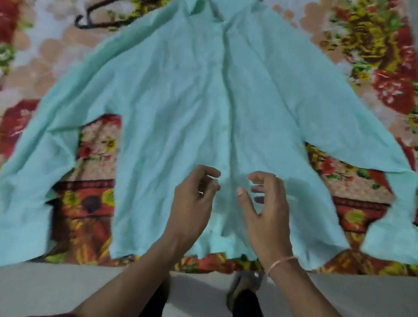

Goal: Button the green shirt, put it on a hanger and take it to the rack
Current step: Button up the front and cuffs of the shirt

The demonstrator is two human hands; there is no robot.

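Note:
The pale green shirt [200,106] lies flat, front up, on a floral bedspread, collar far from me and both sleeves spread out to the sides. A dark hanger [110,15] lies on the bedspread to the left of the collar, partly under the shirt's shoulder. My left hand [193,203] and my right hand [263,209] hover side by side over the lower front placket. Their fingers are loosely curled and I see nothing held between them. The image is blurred, so the buttons do not show.
The floral bedspread [53,52] covers a bed whose near edge runs across the lower frame. Grey floor [370,312] lies below it, with my legs and one foot [248,279] at the bed's edge.

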